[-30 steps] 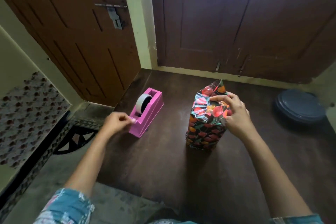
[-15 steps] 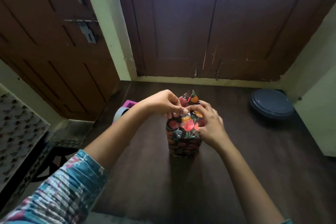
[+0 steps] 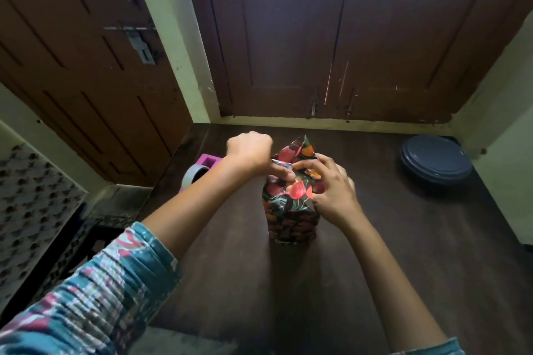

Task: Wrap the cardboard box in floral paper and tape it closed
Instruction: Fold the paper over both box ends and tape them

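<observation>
The box wrapped in floral paper [image 3: 291, 219] stands upright in the middle of the dark wooden table [image 3: 418, 253]. A pointed flap of paper [image 3: 301, 147] sticks up at its far top edge. My left hand [image 3: 251, 150] hovers over the top left of the box with curled fingers, pinching a small pale strip of tape [image 3: 277, 163] against the folded paper. My right hand [image 3: 334, 190] grips the top right of the box, thumb and fingers holding the folded paper down.
A pink tape dispenser [image 3: 209, 159] with its grey roll [image 3: 194, 176] sits at the table's left edge, partly behind my left forearm. A dark blue round lid [image 3: 435, 158] lies at the back right. Brown doors stand behind the table.
My left hand left the dispenser and came across to the top of the box. My right hand stayed on the box. The view shifted to centre the box.
</observation>
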Action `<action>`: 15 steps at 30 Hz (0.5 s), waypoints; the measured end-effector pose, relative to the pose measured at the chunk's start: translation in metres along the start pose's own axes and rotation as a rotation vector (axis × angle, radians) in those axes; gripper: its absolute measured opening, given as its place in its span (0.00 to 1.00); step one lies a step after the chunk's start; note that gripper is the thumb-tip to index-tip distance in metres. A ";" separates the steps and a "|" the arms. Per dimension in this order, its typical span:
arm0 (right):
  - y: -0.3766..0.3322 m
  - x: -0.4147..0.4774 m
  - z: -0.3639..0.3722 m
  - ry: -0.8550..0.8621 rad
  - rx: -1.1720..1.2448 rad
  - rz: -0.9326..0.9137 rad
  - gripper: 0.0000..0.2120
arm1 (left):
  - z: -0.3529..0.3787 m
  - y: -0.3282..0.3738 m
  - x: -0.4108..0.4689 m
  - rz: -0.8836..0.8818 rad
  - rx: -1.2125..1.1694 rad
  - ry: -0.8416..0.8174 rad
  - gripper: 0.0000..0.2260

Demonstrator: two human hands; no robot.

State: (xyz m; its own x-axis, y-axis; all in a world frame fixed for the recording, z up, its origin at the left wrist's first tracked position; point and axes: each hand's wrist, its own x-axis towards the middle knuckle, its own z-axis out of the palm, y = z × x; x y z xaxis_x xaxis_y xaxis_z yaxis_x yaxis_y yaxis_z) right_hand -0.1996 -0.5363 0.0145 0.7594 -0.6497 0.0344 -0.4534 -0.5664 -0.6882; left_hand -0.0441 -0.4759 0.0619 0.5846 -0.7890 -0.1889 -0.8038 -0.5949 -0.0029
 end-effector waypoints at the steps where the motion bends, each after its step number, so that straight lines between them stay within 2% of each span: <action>1: -0.001 -0.001 0.001 -0.005 0.001 -0.005 0.21 | 0.003 -0.006 -0.002 -0.041 -0.018 -0.020 0.29; 2: -0.002 -0.001 0.002 -0.009 0.003 -0.016 0.21 | 0.005 -0.012 -0.004 -0.067 -0.097 -0.072 0.28; 4: -0.005 -0.001 0.006 -0.005 0.013 -0.043 0.20 | 0.011 -0.025 -0.009 -0.070 -0.460 -0.215 0.24; 6: -0.006 -0.002 0.008 0.002 0.018 -0.063 0.19 | 0.018 -0.036 -0.018 -0.026 -0.845 -0.344 0.22; 7: -0.005 -0.003 0.008 0.005 0.023 -0.061 0.19 | 0.020 -0.042 -0.021 0.011 -0.939 -0.376 0.22; 9: -0.002 -0.003 0.005 -0.006 0.028 -0.043 0.19 | 0.024 -0.051 -0.026 0.079 -1.069 -0.452 0.20; 11: 0.001 -0.004 0.003 -0.023 0.033 -0.042 0.20 | 0.026 -0.053 -0.030 0.077 -1.159 -0.507 0.20; 13: -0.001 -0.005 0.003 -0.021 0.046 -0.047 0.21 | 0.025 -0.040 -0.032 0.036 -1.155 -0.456 0.23; 15: -0.003 -0.006 0.005 -0.018 0.053 -0.052 0.22 | 0.028 -0.022 -0.031 0.013 -1.046 -0.318 0.24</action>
State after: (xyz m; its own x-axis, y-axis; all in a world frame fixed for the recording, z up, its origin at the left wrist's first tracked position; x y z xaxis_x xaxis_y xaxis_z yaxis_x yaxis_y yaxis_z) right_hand -0.2005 -0.5284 0.0128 0.7899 -0.6104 0.0584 -0.3879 -0.5712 -0.7234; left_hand -0.0474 -0.4342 0.0399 0.4010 -0.8099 -0.4282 -0.2310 -0.5417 0.8082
